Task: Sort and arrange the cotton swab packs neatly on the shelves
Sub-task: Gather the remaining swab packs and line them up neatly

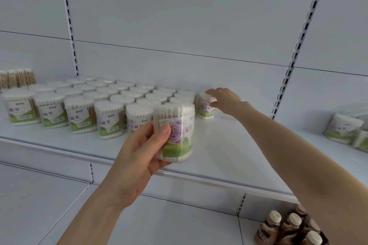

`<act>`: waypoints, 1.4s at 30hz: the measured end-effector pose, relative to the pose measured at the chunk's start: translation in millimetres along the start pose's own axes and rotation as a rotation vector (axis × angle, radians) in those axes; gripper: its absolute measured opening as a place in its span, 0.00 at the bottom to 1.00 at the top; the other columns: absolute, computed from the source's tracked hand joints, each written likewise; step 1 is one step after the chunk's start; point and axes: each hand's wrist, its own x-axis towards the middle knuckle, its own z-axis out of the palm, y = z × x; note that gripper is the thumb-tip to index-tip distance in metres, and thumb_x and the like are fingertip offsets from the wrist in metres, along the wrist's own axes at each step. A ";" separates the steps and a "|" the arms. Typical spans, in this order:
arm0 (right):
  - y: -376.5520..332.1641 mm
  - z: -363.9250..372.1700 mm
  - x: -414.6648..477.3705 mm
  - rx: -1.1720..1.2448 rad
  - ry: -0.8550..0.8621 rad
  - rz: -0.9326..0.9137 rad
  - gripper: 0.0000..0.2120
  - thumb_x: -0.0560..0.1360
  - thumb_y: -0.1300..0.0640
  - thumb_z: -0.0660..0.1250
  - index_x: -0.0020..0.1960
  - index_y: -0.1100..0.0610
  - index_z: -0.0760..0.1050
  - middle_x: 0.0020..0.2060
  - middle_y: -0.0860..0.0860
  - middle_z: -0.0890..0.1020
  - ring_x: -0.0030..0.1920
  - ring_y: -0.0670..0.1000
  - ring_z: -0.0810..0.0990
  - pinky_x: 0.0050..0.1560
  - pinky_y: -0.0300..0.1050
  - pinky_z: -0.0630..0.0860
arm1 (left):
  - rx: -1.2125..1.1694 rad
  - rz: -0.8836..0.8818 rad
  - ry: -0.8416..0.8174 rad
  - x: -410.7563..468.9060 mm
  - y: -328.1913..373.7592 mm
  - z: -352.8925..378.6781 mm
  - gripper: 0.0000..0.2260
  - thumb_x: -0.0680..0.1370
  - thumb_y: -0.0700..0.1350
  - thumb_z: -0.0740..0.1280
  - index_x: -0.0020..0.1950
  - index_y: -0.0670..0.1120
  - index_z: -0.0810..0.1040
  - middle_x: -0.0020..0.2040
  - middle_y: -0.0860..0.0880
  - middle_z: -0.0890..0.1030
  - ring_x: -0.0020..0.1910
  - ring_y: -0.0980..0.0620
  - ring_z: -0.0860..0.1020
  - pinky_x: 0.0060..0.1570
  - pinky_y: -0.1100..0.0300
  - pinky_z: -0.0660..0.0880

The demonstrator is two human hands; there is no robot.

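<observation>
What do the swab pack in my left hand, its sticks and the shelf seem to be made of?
Cotton swab pack in the left hand: probably clear glossy plastic, since the swabs show through around a printed label. Swab sticks: likely wood or bamboo, tan and matte, with white cotton tips. Shelf: looks like white painted metal, smooth with a soft sheen, though that's uncertain.

The light was bright, even and cool, leaving the white back panel (179,16) nearly flat. A faint, soft shadow lay on the shelf (229,145) below the right hand (226,100). Motion blur smeared the near pack (179,141) in the left hand (139,157) and the far pack (205,109) the right hand gripped. The slotted uprights (301,36) leaned and bowed toward the frame's edges. The bottles (288,228) at lower right were soft.
</observation>
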 end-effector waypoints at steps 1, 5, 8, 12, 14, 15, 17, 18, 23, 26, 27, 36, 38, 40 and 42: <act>0.7 -1.1 -2.9 0.056 -0.005 0.007 0.26 0.78 0.56 0.61 0.74 0.51 0.58 0.66 0.55 0.70 0.66 0.57 0.67 0.61 0.49 0.66 | -0.002 -0.002 -0.009 0.5 0.1 2.1 0.13 0.69 0.49 0.64 0.48 0.47 0.84 0.52 0.44 0.83 0.50 0.48 0.82 0.42 0.59 0.79; 2.3 -13.6 -25.5 0.306 0.161 0.008 0.21 0.78 0.58 0.62 0.71 0.56 0.65 0.62 0.57 0.73 0.63 0.56 0.71 0.59 0.44 0.66 | -0.057 -0.028 -0.051 4.5 -4.5 13.1 0.13 0.73 0.49 0.65 0.49 0.44 0.83 0.51 0.43 0.83 0.51 0.46 0.82 0.43 0.57 0.80; -2.3 -33.1 -57.3 0.620 0.262 0.011 0.10 0.77 0.58 0.62 0.56 0.59 0.77 0.51 0.53 0.81 0.53 0.51 0.79 0.54 0.42 0.71 | -0.049 -0.047 -0.078 9.7 -13.4 25.5 0.14 0.73 0.49 0.62 0.52 0.42 0.79 0.49 0.45 0.84 0.49 0.48 0.83 0.47 0.53 0.80; -14.1 -66.2 -113.9 0.956 0.144 -0.071 0.08 0.78 0.55 0.62 0.49 0.57 0.78 0.43 0.51 0.83 0.44 0.47 0.82 0.48 0.43 0.78 | -0.054 -0.058 -0.071 20.4 -26.9 37.0 0.17 0.71 0.49 0.62 0.54 0.42 0.77 0.48 0.46 0.84 0.48 0.49 0.82 0.50 0.52 0.80; -18.9 -77.4 -136.9 0.955 0.084 -0.121 0.11 0.77 0.51 0.62 0.50 0.57 0.79 0.45 0.52 0.83 0.46 0.46 0.82 0.47 0.41 0.79 | -0.040 -0.064 -0.070 25.4 -32.2 42.1 0.17 0.70 0.49 0.62 0.55 0.42 0.77 0.48 0.47 0.84 0.49 0.48 0.82 0.50 0.53 0.80; -21.2 -80.6 -145.7 0.921 0.049 -0.137 0.14 0.75 0.48 0.63 0.51 0.57 0.79 0.45 0.52 0.83 0.46 0.47 0.82 0.47 0.41 0.78 | -0.031 -0.066 -0.074 27.5 -34.9 44.4 0.17 0.70 0.50 0.62 0.54 0.42 0.77 0.47 0.47 0.84 0.49 0.49 0.82 0.49 0.53 0.80; -25.6 -83.0 -157.6 0.836 -0.008 -0.169 0.19 0.69 0.43 0.63 0.50 0.56 0.79 0.44 0.49 0.83 0.45 0.45 0.81 0.46 0.41 0.78 | -0.004 -0.066 -0.085 30.9 -38.8 49.5 0.17 0.69 0.51 0.63 0.53 0.42 0.77 0.46 0.47 0.84 0.48 0.49 0.82 0.49 0.53 0.80; -26.9 -82.1 -161.1 0.814 -0.021 -0.182 0.19 0.67 0.43 0.64 0.49 0.55 0.80 0.42 0.47 0.83 0.43 0.44 0.81 0.44 0.41 0.78 | 0.009 -0.068 -0.085 32.3 -40.5 51.9 0.18 0.69 0.52 0.63 0.53 0.42 0.77 0.46 0.47 0.84 0.49 0.49 0.82 0.49 0.52 0.80; -16.7 -73.4 -161.6 0.858 0.077 -0.109 0.14 0.64 0.43 0.68 0.41 0.52 0.80 0.37 0.49 0.83 0.40 0.47 0.82 0.44 0.48 0.80 | 0.183 -0.016 -0.043 37.5 -49.6 56.8 0.23 0.67 0.56 0.72 0.57 0.47 0.75 0.48 0.47 0.83 0.47 0.51 0.83 0.49 0.53 0.80; -11.5 -72.0 -161.1 0.843 0.010 -0.123 0.13 0.62 0.45 0.70 0.43 0.51 0.79 0.39 0.49 0.82 0.37 0.43 0.79 0.39 0.39 0.78 | 0.315 0.040 -0.090 41.4 -52.4 54.3 0.24 0.64 0.58 0.75 0.56 0.51 0.76 0.47 0.49 0.82 0.46 0.55 0.82 0.47 0.59 0.79; -9.0 -71.9 -160.4 0.833 -0.025 -0.132 0.13 0.63 0.47 0.71 0.44 0.51 0.79 0.40 0.50 0.82 0.36 0.43 0.79 0.38 0.37 0.77 | 0.368 0.059 -0.117 42.7 -54.2 53.6 0.24 0.67 0.59 0.74 0.58 0.51 0.76 0.48 0.50 0.82 0.47 0.58 0.81 0.47 0.62 0.78; 11.0 -38.6 -104.4 0.749 0.072 -0.009 0.11 0.68 0.57 0.74 0.48 0.52 0.77 0.46 0.49 0.80 0.42 0.47 0.78 0.48 0.39 0.75 | 1.387 0.299 -0.160 33.0 -74.8 55.6 0.26 0.78 0.62 0.53 0.68 0.47 0.68 0.65 0.52 0.72 0.64 0.53 0.68 0.56 0.65 0.63; 9.1 -25.1 -87.6 0.714 0.073 0.006 0.11 0.69 0.56 0.74 0.49 0.52 0.77 0.47 0.50 0.79 0.41 0.48 0.78 0.45 0.36 0.74 | 1.491 0.365 -0.201 34.2 -80.8 55.6 0.29 0.73 0.63 0.44 0.54 0.46 0.76 0.52 0.51 0.77 0.54 0.52 0.72 0.46 0.62 0.64; 5.7 -13.7 -73.2 0.670 0.063 0.001 0.12 0.70 0.56 0.73 0.52 0.54 0.77 0.47 0.50 0.78 0.40 0.48 0.77 0.36 0.27 0.69 | 1.475 0.409 -0.191 35.9 -84.3 54.7 0.30 0.70 0.62 0.40 0.47 0.46 0.77 0.46 0.52 0.77 0.48 0.52 0.73 0.42 0.62 0.63; 3.2 -6.2 -61.5 0.650 0.074 -0.001 0.13 0.71 0.56 0.72 0.55 0.56 0.77 0.48 0.50 0.77 0.41 0.49 0.76 0.30 0.24 0.67 | 1.433 0.437 -0.184 36.9 -85.8 53.1 0.32 0.69 0.62 0.40 0.46 0.46 0.78 0.45 0.52 0.78 0.47 0.52 0.74 0.43 0.61 0.66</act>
